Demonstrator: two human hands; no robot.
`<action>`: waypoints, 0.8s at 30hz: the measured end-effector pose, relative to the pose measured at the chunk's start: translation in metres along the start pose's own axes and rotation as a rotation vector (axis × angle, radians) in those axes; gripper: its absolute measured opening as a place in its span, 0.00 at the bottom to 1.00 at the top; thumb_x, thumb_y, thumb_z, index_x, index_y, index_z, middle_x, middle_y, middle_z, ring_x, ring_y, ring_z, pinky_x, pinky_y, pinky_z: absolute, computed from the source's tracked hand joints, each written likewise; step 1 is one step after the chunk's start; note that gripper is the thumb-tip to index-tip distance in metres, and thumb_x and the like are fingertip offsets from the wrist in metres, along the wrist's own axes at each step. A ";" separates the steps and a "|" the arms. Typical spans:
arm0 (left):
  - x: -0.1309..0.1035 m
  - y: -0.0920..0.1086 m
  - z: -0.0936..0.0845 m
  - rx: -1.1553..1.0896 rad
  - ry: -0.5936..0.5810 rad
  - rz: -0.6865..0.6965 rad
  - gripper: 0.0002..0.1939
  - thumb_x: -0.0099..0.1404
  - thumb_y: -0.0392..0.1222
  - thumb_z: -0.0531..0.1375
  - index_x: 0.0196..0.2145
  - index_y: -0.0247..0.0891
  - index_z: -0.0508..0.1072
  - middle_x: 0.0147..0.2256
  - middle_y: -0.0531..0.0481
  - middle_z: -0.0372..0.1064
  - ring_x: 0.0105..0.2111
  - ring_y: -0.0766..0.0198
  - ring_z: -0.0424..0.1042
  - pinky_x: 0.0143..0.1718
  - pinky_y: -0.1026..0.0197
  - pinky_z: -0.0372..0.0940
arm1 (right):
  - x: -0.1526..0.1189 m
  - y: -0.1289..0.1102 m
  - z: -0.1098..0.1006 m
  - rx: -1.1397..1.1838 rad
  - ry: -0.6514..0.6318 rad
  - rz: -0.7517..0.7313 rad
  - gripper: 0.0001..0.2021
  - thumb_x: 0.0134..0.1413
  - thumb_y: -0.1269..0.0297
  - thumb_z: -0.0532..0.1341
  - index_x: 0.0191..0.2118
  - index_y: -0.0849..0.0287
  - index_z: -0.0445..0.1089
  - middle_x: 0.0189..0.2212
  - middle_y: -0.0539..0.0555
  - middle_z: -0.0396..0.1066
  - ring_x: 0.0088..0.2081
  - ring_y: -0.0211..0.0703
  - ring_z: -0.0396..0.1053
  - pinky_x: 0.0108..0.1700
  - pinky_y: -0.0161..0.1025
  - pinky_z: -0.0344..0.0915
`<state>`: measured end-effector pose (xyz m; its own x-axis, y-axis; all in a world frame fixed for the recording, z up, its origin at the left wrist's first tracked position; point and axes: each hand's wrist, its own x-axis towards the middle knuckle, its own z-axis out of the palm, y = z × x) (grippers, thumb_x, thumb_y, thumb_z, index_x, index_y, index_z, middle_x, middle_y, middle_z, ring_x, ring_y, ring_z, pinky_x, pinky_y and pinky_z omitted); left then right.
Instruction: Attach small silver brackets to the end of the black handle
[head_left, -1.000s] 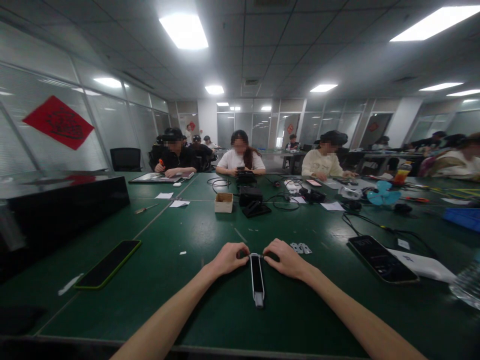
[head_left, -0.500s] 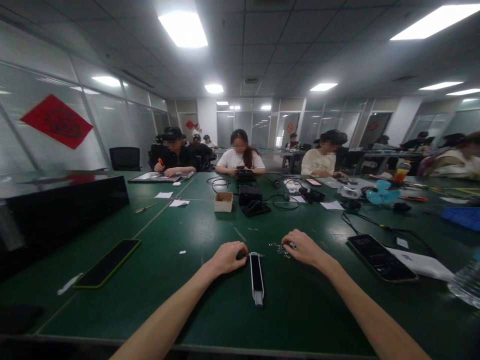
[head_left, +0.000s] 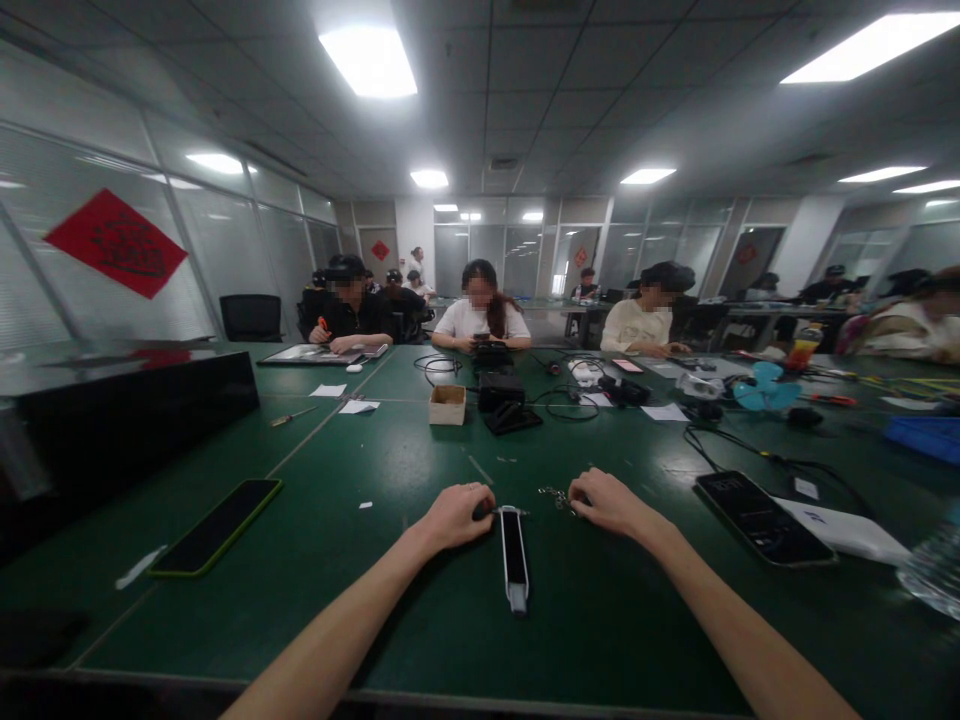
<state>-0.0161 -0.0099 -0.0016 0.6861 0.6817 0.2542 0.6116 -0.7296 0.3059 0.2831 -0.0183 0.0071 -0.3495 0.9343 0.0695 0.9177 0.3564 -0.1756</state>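
On the green table in front of me, a slim white-edged black strip (head_left: 515, 555) lies lengthwise, with a pale tip at its near end. My left hand (head_left: 456, 515) rests at the strip's far end, fingers curled and thumb side towards it. A thin pin-like piece crosses there; its left part is hidden by the fingers. Several small shiny metal rings or links (head_left: 556, 497) lie scattered to the right of the strip. Beside them, my right hand (head_left: 613, 503) has its fingertips closed together at the tabletop. Whatever is between them is too small to make out.
A green-edged phone (head_left: 217, 527) lies left, another phone (head_left: 763, 517) right, near a clear plastic bottle (head_left: 936, 565). Ahead stand a small open box (head_left: 447, 405) and a dark device (head_left: 501, 390) with cables. A blue fan (head_left: 766, 388) is further right. Several people sit opposite.
My right hand has drawn slightly to the right and nearer to me, its fingertips closing at the edge of the small metal pieces. My left hand and the strip have hardly moved.
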 end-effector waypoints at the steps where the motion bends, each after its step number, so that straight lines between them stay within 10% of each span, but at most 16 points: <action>1: 0.000 0.000 0.000 -0.001 -0.002 -0.002 0.07 0.63 0.41 0.56 0.39 0.37 0.68 0.35 0.51 0.68 0.34 0.64 0.68 0.37 0.63 0.62 | 0.000 0.001 0.000 0.005 0.008 -0.001 0.10 0.54 0.62 0.55 0.34 0.57 0.72 0.33 0.55 0.70 0.37 0.45 0.66 0.38 0.39 0.60; 24: -0.002 0.010 -0.009 0.034 0.072 -0.020 0.09 0.61 0.39 0.55 0.40 0.37 0.68 0.38 0.49 0.68 0.37 0.62 0.68 0.40 0.60 0.62 | 0.002 -0.016 0.009 0.130 0.094 -0.071 0.05 0.51 0.66 0.56 0.31 0.59 0.68 0.31 0.54 0.67 0.34 0.42 0.64 0.36 0.37 0.61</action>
<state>-0.0152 -0.0182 0.0089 0.6442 0.6975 0.3139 0.6388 -0.7163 0.2807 0.2665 -0.0223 0.0009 -0.3877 0.9047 0.1770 0.8571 0.4244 -0.2919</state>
